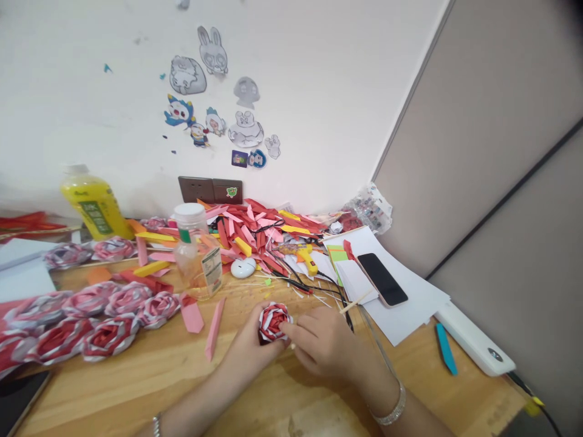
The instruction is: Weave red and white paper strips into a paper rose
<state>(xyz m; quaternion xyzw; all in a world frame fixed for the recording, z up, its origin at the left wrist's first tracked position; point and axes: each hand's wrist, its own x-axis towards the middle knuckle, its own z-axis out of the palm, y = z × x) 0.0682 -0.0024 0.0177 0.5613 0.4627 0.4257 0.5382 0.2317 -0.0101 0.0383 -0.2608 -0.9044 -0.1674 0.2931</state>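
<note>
My left hand [255,340] is closed round a red and white paper rose [274,321] above the wooden table. My right hand [325,340] is just to its right, with the index fingertip touching the rose's edge. A thin wooden stick [356,301] runs through the closed right fist; one end sticks out behind the knuckles, and a small pale tip shows near the rose. Two pink folded paper strips, one of them [214,331] slim and upright in view, lie left of my left hand.
Several finished paper roses [112,335] cover the left side. Behind are a clear jar [198,261], a yellow drink bottle [95,203], heaped paper strips [248,227] and a yellow glue gun [307,258] with black cables. A phone [381,279] rests on white sheets at right.
</note>
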